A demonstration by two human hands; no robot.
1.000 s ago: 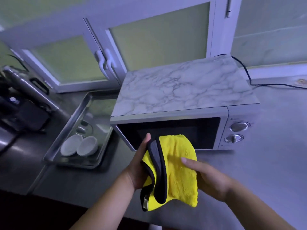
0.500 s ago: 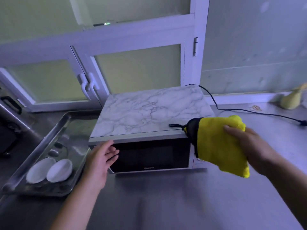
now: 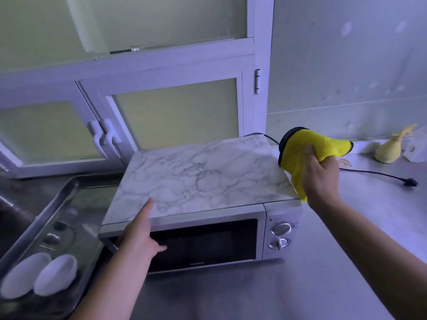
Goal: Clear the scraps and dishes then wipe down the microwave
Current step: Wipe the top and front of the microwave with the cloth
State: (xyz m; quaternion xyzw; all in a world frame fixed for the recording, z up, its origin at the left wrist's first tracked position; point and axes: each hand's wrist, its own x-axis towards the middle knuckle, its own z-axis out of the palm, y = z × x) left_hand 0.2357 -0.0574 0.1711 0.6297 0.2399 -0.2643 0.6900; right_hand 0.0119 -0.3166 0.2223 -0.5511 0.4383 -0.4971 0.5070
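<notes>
The wiping looks only just begun. Two white oval bowls (image 3: 39, 276) sit in the shallow steel tray (image 3: 55, 202) left of the white microwave with the marble-patterned top (image 3: 203, 176). No scraps show on the grey steel desk (image 3: 231, 294), so the clearing seems done. I cannot tell whether any surface has been wiped yet.

The right hand (image 3: 321, 174) has its grip closed round a bunched yellow microfibre cloth with a dark border (image 3: 298, 153), held at the microwave's back right corner. The left hand (image 3: 138, 236) lies flat and relaxed at the front left corner, index finger stretched onto the top, holding nothing; it probably steadies the box. The door is closed.

The top is bare, so a full sweep has room. The left side sits close to the tray, and the white cabinet doors (image 3: 178, 112) stand near behind. A black power cord (image 3: 374, 173) trails over the desk to the right, its plug lying loose, and could snag during work on that side.
</notes>
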